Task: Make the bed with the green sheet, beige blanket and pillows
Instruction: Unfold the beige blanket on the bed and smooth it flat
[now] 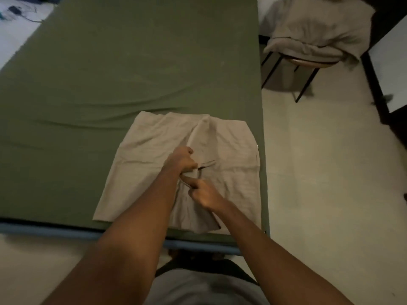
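Observation:
The green sheet (pixel 110 73) covers the whole mattress, with a few long wrinkles across its near half. A folded beige blanket (pixel 141 164) lies on the near right corner of the bed. My left hand (pixel 184 160) grips a raised fold at the blanket's middle. Just below it, my right hand (pixel 203 191) pinches the same fold of cloth. Pillows in beige cases (pixel 315 29) are piled on a chair to the right of the bed.
A black-legged chair (pixel 308 62) stands on the pale floor beside the bed's right edge. A dark piece of furniture (pixel 387 62) runs along the far right. The blue bed frame (pixel 44 228) shows along the near edge. Cables lie on the floor at top left.

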